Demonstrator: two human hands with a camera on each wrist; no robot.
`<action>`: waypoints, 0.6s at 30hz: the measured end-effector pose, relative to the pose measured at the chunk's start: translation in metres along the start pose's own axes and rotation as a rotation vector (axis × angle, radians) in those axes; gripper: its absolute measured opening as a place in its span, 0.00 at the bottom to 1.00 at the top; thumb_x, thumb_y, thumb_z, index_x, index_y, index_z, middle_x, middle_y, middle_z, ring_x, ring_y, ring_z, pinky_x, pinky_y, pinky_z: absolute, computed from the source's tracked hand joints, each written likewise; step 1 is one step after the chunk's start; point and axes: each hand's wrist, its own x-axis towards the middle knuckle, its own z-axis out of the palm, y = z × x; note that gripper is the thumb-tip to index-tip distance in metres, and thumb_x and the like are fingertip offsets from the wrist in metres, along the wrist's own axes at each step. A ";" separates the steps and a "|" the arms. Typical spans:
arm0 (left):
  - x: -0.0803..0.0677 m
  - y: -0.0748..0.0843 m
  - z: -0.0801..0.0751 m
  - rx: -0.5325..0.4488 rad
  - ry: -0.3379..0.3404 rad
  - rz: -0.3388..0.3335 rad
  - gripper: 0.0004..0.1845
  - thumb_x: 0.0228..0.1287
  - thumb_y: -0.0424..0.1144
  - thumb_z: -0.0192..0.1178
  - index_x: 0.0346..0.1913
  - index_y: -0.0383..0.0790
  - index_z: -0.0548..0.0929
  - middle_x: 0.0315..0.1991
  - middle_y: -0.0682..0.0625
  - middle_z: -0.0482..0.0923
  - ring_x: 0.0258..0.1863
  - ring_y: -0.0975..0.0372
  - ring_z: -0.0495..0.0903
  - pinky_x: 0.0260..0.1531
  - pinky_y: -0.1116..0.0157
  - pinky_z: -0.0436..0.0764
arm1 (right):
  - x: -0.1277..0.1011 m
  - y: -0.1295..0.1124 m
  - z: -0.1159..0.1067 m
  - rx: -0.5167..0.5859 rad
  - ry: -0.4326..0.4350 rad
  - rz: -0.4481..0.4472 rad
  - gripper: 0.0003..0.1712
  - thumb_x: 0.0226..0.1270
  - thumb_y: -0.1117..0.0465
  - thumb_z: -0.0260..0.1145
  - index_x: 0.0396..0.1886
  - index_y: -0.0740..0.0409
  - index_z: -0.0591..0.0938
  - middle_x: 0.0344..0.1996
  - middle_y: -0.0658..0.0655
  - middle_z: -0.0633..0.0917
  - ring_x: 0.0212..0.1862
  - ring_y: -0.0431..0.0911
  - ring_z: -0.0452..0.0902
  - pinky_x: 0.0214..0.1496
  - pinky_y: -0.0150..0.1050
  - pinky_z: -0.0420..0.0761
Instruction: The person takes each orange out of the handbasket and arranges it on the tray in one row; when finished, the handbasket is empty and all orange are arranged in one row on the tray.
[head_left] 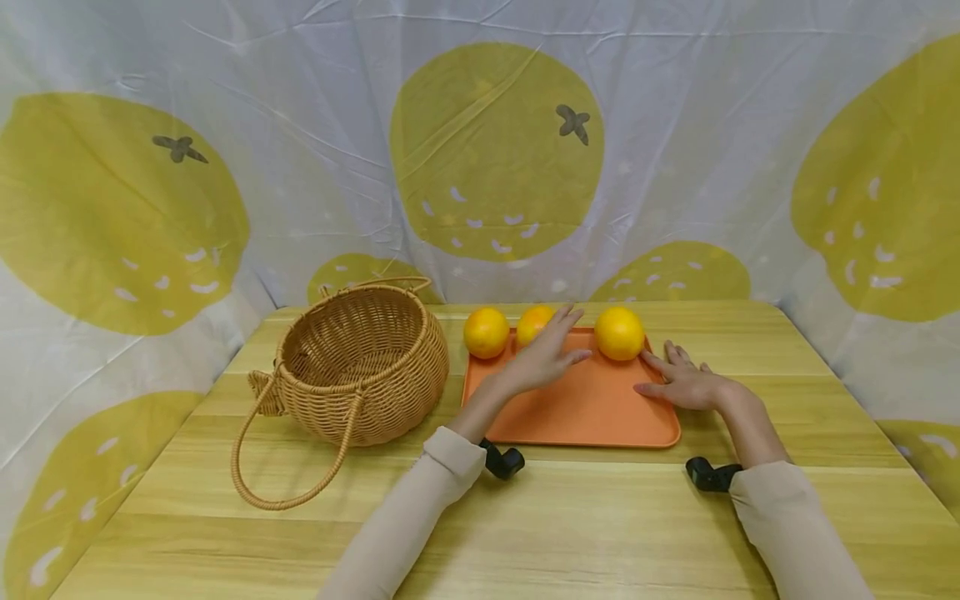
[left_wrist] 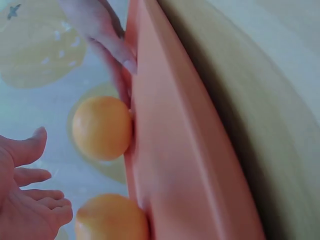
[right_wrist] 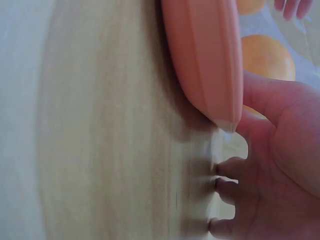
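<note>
Three oranges stand along the far side of an orange rectangular tray [head_left: 577, 408]: a left one [head_left: 486, 332], a middle one [head_left: 532, 322] partly hidden by my left hand, and a right one [head_left: 619, 333]. My left hand [head_left: 542, 357] hovers over the tray with its fingers spread and holds nothing; the left wrist view shows that hand [left_wrist: 27, 192] apart from the oranges. At the tray's right edge is my right hand [head_left: 686, 385], its thumb over the rim. In the right wrist view, several of its fingertips [right_wrist: 226, 192] touch the table beside the tray.
A wicker basket [head_left: 397, 400] stands left of the tray, one handle [head_left: 273, 506] hanging down onto the wooden table [head_left: 600, 525]. Behind the table hangs a fruit-printed cloth [head_left: 675, 125]. Black wrist devices [head_left: 504, 462] are worn below both hands.
</note>
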 end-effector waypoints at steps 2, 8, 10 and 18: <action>-0.011 -0.001 -0.007 -0.021 0.016 -0.001 0.38 0.79 0.42 0.57 0.83 0.36 0.52 0.85 0.40 0.40 0.85 0.48 0.46 0.81 0.49 0.55 | 0.000 0.001 0.000 0.004 0.005 0.001 0.55 0.77 0.35 0.57 0.84 0.64 0.46 0.78 0.82 0.30 0.79 0.76 0.19 0.72 0.78 0.24; -0.032 -0.008 -0.024 -0.029 0.064 -0.003 0.38 0.81 0.45 0.54 0.83 0.37 0.51 0.85 0.38 0.40 0.85 0.46 0.44 0.82 0.46 0.51 | -0.001 0.005 -0.004 0.018 0.012 -0.019 0.56 0.76 0.36 0.58 0.83 0.67 0.47 0.77 0.83 0.30 0.78 0.76 0.18 0.71 0.79 0.24; -0.037 -0.011 -0.028 -0.041 0.079 -0.001 0.38 0.81 0.45 0.54 0.83 0.36 0.51 0.85 0.38 0.40 0.85 0.46 0.44 0.82 0.46 0.50 | -0.003 0.004 -0.005 0.036 0.012 -0.032 0.55 0.78 0.38 0.58 0.83 0.69 0.46 0.77 0.83 0.31 0.77 0.78 0.19 0.70 0.80 0.24; -0.055 -0.024 -0.041 -0.085 0.132 -0.043 0.38 0.81 0.46 0.53 0.83 0.34 0.51 0.85 0.37 0.40 0.85 0.46 0.42 0.82 0.45 0.50 | -0.008 0.008 -0.011 0.127 0.007 -0.052 0.52 0.80 0.42 0.56 0.84 0.65 0.41 0.78 0.82 0.30 0.77 0.81 0.25 0.71 0.81 0.36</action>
